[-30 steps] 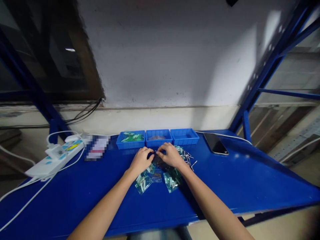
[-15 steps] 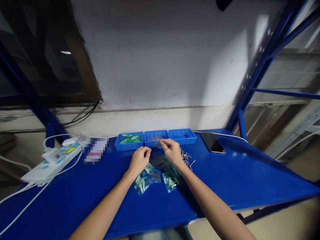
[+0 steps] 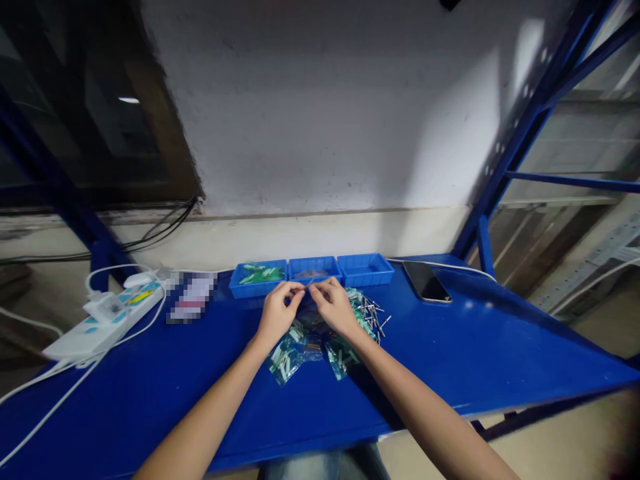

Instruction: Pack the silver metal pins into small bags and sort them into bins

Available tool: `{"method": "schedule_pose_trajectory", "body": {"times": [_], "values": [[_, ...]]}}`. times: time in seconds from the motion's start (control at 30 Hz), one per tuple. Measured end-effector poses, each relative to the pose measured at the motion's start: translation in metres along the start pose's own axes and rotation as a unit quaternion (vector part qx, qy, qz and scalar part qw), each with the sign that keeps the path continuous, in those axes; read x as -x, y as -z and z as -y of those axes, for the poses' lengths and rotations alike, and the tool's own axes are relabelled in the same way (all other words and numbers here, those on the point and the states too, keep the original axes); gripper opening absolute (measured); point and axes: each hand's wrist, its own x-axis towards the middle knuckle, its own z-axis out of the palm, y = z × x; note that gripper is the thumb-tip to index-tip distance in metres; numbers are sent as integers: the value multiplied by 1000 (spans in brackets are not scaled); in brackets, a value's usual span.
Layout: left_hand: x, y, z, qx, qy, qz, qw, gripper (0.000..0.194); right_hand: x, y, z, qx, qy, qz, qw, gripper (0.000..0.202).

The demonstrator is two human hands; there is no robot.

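Grey wall (image 3: pixel 320 120) is rising behind a blue counter (image 3: pixel 475 353). White power strip (image 3: pixel 100 327) is lying at far left, cables trailing. Three blue bins are standing in a row at the back: left bin (image 3: pixel 257 289) is holding green packets with white pieces, middle bin (image 3: pixel 314 262) is holding clear packets, right bin (image 3: pixel 366 277) is sitting alongside. Phone (image 3: pixel 427 282) is lying to the right of them. Left hand (image 3: pixel 277 310) and right hand (image 3: pixel 336 307) are meeting just in front of middle bin, fingertips pinching; can't tell what's between them. Green-and-white packets (image 3: pixel 284 364) are lying below both hands, a clear packet (image 3: pixel 313 351) with brownish pins sitting between. Loose metal rods (image 3: pixel 379 320) are piling up just right of right hand.
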Motion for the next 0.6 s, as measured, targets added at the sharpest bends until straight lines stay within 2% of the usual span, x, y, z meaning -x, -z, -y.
{"method": "schedule_pose_trajectory", "body": {"times": [0.07, 0.13, 0.27, 0.33, 0.4, 0.5, 0.53, 0.6], "values": [[3, -1, -3, -60, -63, 37, 996, 14, -1, 0, 0, -29, -21, -1, 999, 33], [6, -2, -5, -93, -97, 59, 989, 18, -1, -1, 0, -49, -27, -8, 998, 32], [7, -3, -7, -98, -84, 59, 990, 15, 0, -2, 0, -29, 9, -27, 999, 24], [5, -3, -4, -63, -46, 50, 996, 16, 2, -1, 2, -14, 39, -36, 998, 24], [2, -3, -1, 18, 37, 48, 998, 29, 4, -1, 5, -9, 68, -37, 997, 24], [-1, -2, 5, 189, 189, 39, 963, 49, 6, -3, 6, -12, 116, -11, 993, 26], [-2, -2, 7, 232, 218, 31, 947, 50, 7, -4, 5, -13, 131, 1, 991, 28], [-4, 0, 8, 269, 233, 20, 934, 46, 8, -7, 3, -13, 148, 18, 989, 34]]}}
